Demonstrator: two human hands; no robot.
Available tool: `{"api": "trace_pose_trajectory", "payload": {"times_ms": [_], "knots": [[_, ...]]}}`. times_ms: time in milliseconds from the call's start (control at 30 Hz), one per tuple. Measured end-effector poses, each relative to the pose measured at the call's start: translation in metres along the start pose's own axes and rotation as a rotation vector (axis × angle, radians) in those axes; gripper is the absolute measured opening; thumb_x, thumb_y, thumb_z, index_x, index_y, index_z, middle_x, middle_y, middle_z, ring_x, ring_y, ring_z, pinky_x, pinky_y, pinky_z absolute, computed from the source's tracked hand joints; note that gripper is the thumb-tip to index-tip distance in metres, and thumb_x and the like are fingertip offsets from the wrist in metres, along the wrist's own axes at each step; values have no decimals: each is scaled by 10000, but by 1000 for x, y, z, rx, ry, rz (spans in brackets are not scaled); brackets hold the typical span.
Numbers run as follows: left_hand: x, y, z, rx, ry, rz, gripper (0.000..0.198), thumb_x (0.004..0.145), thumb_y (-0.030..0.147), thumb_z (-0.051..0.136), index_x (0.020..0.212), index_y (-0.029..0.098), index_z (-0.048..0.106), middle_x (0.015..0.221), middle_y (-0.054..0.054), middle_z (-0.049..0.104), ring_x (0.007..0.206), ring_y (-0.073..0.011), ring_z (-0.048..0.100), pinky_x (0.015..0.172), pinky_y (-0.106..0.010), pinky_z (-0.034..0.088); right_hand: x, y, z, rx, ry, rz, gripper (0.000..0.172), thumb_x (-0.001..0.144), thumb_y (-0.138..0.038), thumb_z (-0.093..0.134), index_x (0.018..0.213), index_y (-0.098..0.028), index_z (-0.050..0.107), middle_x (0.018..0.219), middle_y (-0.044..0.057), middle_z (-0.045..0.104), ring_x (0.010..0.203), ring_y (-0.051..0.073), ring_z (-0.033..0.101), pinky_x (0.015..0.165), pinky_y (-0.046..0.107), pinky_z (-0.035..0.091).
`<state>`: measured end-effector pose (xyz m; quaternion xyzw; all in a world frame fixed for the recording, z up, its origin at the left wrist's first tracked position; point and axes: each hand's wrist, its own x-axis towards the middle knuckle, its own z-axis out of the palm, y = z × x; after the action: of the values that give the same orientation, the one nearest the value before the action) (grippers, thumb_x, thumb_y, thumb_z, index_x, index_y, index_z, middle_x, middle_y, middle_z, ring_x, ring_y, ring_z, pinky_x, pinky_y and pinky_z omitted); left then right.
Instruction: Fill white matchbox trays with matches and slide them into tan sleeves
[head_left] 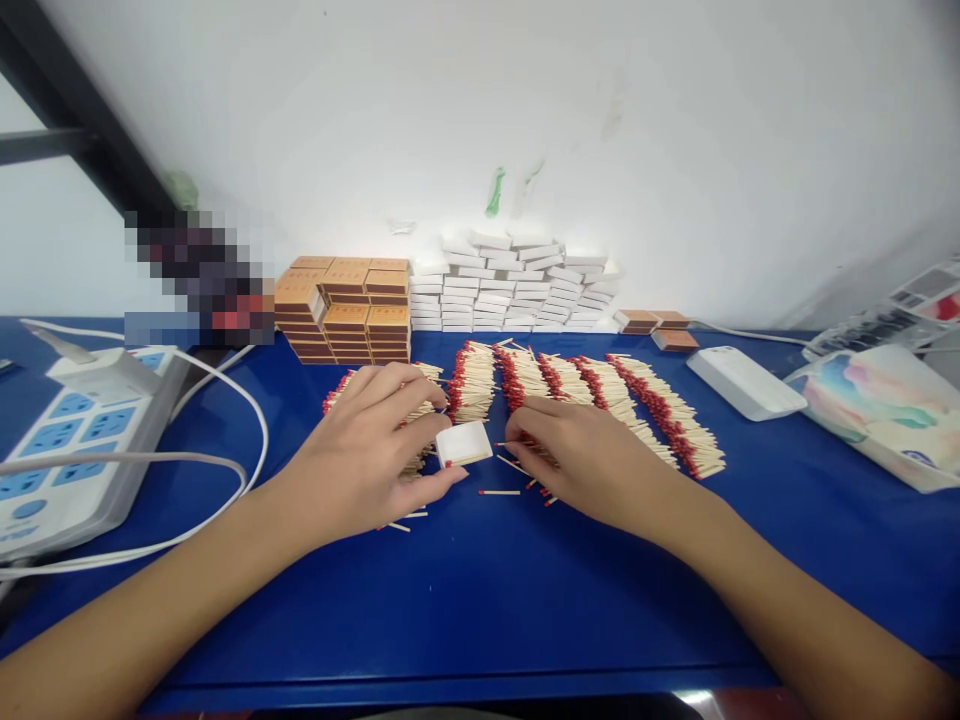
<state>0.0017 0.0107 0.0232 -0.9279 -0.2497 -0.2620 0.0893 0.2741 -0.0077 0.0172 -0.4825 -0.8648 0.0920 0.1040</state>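
Observation:
My left hand (382,440) holds a small white matchbox tray (466,440) between thumb and fingers, tilted towards me. A red-tipped match lies along the tray's near edge. To the right of the tray, my right hand (570,450) is closed in a pinch at a match (501,444), most of which its fingers hide. Rows of red-headed matches (474,380) lie behind and beneath both hands. One loose match (499,492) rests on the blue table (480,600) just in front of the tray.
Stacked orange matchboxes (349,310) and piled white trays (510,285) stand against the wall. Three orange boxes (660,325) sit farther right, near a white device (744,383) and a colourful pack (885,410). A power strip (82,450) with white cables (255,400) occupies the left.

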Motion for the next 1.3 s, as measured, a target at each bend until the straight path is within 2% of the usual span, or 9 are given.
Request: {"api": "trace_pose_trajectory", "payload": {"times_ms": [100,200,367,600,733,933,1033,1167,1300], "knots": [[0,0,0,4,0,-8,244,987,381,732,1092,161,737,1145,-130,743,1199,-352,638,959,-519,507,-3,-6,-3,141,46,-7,82,1026,-182,627,988,-210,694,930,22,693,810,179,631,707,312,403],[-1,-1,-1,9,0,-8,249,990,385,730,1096,159,735,1159,-133,742,1215,-351,629,982,-518,500,-5,-13,-1,212,-19,-30,105,1000,-153,646,945,-218,707,917,9,695,811,171,631,716,309,412],[-2,-1,0,15,7,-7,243,996,386,725,1073,155,736,1165,-136,741,1213,-344,626,992,-506,494,-7,-18,6,226,-101,-42,122,997,-133,641,950,-215,719,920,7,703,821,170,631,711,309,405],[0,-1,-1,21,2,-13,236,995,385,723,1070,162,744,1132,-132,748,1178,-340,641,947,-497,504,-10,-14,1,230,-107,-33,115,1048,-312,676,980,-229,719,922,11,696,819,181,629,689,311,399],[1,0,0,12,-4,-8,231,993,382,729,1075,167,740,1141,-130,747,1171,-327,645,976,-498,502,-9,-14,-1,211,-178,-44,157,1072,-272,640,935,-216,691,947,18,699,842,189,647,708,313,423],[-1,-3,2,5,-7,-18,240,986,387,738,1068,161,741,1137,-123,741,1178,-331,638,976,-497,500,-11,-19,0,135,-234,3,147,1095,-244,592,986,-201,682,1021,50,704,910,223,673,759,335,475],[0,-2,2,6,-14,-17,232,995,386,727,1047,161,740,1125,-118,741,1165,-326,645,962,-489,498,-13,-17,-2,167,-184,-17,137,1095,-244,595,981,-210,662,1004,32,703,882,212,673,751,331,474],[0,0,3,18,-2,-12,249,1003,401,716,1037,156,741,1122,-116,744,1160,-331,643,952,-488,487,-14,-13,-7,178,8,-66,90,1090,-225,604,1006,-215,636,986,20,703,822,187,667,692,305,447],[0,6,4,5,-2,3,260,988,401,741,1046,148,741,1105,-103,750,1131,-326,638,943,-482,479,-12,-15,-3,131,178,-123,49,1079,-200,619,1033,-197,635,991,24,705,797,176,666,662,299,439]]}}
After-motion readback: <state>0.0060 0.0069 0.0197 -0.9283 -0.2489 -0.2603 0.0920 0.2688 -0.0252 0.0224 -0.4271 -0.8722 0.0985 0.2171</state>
